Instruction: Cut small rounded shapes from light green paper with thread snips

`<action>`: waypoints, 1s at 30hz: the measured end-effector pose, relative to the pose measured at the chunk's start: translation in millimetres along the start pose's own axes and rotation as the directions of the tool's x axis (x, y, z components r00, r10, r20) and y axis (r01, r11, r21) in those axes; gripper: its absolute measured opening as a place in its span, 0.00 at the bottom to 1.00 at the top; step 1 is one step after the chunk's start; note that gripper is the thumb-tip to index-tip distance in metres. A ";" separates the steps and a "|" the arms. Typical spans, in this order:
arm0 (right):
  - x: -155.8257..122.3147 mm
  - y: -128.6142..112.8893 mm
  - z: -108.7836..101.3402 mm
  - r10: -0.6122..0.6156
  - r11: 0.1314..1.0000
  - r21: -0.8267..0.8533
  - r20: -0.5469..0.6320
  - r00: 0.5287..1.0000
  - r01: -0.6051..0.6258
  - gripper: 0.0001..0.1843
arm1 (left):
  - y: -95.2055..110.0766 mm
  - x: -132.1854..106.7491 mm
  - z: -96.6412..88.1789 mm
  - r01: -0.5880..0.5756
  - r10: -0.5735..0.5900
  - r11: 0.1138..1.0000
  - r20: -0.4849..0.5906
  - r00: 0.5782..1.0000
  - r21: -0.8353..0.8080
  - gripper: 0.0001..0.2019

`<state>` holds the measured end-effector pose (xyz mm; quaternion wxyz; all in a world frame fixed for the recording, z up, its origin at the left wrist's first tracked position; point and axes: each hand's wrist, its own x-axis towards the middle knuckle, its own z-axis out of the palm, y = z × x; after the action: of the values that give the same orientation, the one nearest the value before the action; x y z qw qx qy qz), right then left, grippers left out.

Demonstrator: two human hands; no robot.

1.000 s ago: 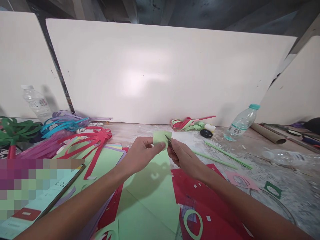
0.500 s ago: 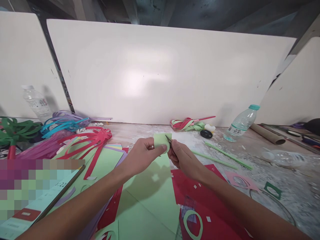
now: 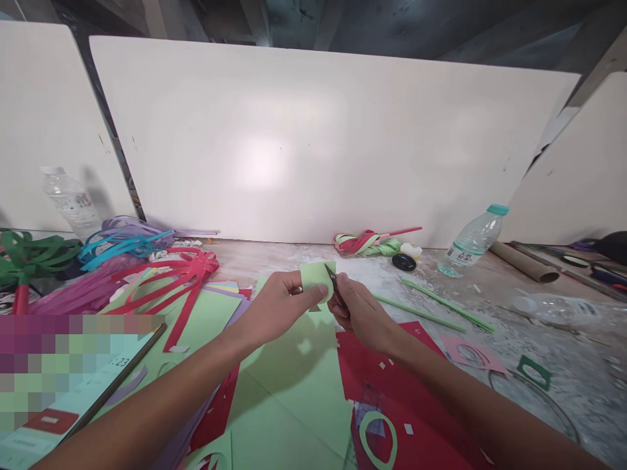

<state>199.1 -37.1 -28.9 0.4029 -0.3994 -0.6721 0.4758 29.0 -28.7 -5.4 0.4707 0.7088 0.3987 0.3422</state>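
Observation:
My left hand (image 3: 277, 307) pinches a small light green paper piece (image 3: 313, 279) between thumb and fingers, held up over the table. My right hand (image 3: 360, 310) is closed round small dark scissors (image 3: 336, 285), whose blades meet the right edge of the paper piece. Both hands hover above a large light green sheet (image 3: 294, 385) and a red sheet (image 3: 392, 405) lying flat on the table.
A phone (image 3: 68, 391) lies at the lower left. Coloured paper strip bundles (image 3: 147, 267) sit left; a twisted paper bundle (image 3: 367, 243), a black disc (image 3: 404, 262), a water bottle (image 3: 473, 240), green straws (image 3: 441, 303) and a cardboard tube (image 3: 524, 261) lie behind. White boards (image 3: 318, 143) wall the back.
The hands and the green piece have sunk slightly and the scissors have shifted a little along the paper's edge. Everything on the table stays put.

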 end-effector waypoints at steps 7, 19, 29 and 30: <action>0.9 2.9 0.3 0.003 0.999 -0.032 -0.030 1.000 -0.004 0.27 | -2.8 1.5 -1.7 0.017 -0.017 0.999 0.007 1.000 0.028 0.17; 0.1 0.7 0.4 0.020 0.998 -0.063 -0.021 1.000 -0.021 0.26 | 2.3 0.8 -4.1 -0.001 0.007 0.992 -0.056 0.998 0.122 0.18; 1.0 4.6 4.0 0.029 1.000 0.012 -0.021 0.999 -0.028 0.25 | 0.7 1.0 -4.6 -0.025 0.039 0.989 -0.092 0.995 0.145 0.18; 1.0 4.4 4.1 0.029 1.000 0.006 -0.022 0.999 -0.029 0.25 | 0.3 1.2 -4.5 -0.026 0.039 0.989 -0.090 0.995 0.147 0.18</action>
<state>195.7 -36.5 -33.9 0.4047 -0.4132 -0.6602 0.4792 25.7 -25.9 -3.5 0.3931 0.7310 0.4324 0.3524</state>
